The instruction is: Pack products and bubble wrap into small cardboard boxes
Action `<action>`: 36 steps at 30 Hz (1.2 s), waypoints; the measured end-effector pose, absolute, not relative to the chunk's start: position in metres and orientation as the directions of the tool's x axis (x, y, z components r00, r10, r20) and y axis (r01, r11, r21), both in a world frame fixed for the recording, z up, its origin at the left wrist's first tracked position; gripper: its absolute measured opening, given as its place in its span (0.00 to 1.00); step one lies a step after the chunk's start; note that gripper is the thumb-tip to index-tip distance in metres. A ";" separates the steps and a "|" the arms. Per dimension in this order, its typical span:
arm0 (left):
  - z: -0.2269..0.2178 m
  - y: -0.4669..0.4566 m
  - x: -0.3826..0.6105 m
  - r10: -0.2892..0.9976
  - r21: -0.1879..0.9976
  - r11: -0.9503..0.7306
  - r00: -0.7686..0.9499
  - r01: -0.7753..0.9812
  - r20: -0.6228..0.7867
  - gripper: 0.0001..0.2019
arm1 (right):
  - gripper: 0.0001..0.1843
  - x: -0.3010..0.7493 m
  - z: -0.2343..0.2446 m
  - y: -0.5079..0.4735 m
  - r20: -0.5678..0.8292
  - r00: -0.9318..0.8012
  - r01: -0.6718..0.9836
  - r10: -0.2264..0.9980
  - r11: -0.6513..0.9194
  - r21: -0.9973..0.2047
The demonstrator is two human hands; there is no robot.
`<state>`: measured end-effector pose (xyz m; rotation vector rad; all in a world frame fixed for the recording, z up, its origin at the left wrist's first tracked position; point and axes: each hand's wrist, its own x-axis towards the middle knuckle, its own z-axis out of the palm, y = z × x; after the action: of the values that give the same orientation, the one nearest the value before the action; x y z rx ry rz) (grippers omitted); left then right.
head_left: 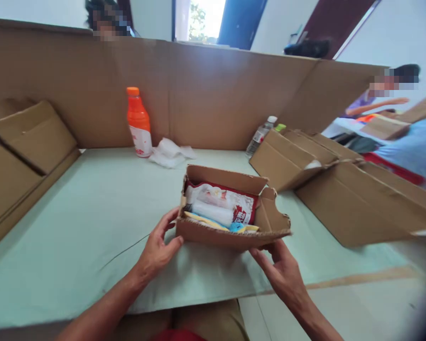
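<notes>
A small open-topped cardboard box (216, 237) is between my two hands, its right end cut in a curve. My left hand (159, 248) grips the box's left end, with the thumb at the near lower corner and the fingers along the side. At the lower right corner, my right hand (279, 265) holds the box, its fingertips partly hidden beneath and behind it. Inside lie a red and white printed packet (246, 206), a whitish translucent roll-like item (213, 213) and yellow-and-blue packaging (239, 227) along the near wall.
An orange bottle (139, 123) stands at the back beside crumpled white tissue (172, 152). A clear bottle (261, 137) leans near cardboard boxes (362, 203) on the right. Another cardboard piece (31, 142) is at left. A cardboard partition (206, 94) closes the back; other people are beyond it.
</notes>
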<state>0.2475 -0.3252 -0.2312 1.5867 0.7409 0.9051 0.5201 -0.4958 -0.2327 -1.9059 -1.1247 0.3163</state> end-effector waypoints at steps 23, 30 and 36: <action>-0.254 -0.355 0.300 0.682 0.991 0.040 0.722 0.126 -0.119 0.40 | 0.50 0.601 -0.265 -0.554 0.326 0.794 0.404 0.513 -0.045 -0.914; -0.274 -0.355 0.293 0.557 0.971 0.069 0.799 0.227 -0.226 0.31 | 0.53 0.650 -0.259 -0.605 0.445 0.895 0.441 0.036 -0.226 -0.869; -0.283 -0.362 0.286 0.603 0.976 0.064 0.772 0.207 -0.203 0.27 | 0.57 0.671 -0.260 -0.575 0.555 0.830 0.546 0.049 -0.274 -0.792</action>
<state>0.2859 -0.3615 -0.2833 1.5088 0.6851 0.3372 0.6711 -0.5746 -0.2598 -1.8018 -0.4541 -0.5112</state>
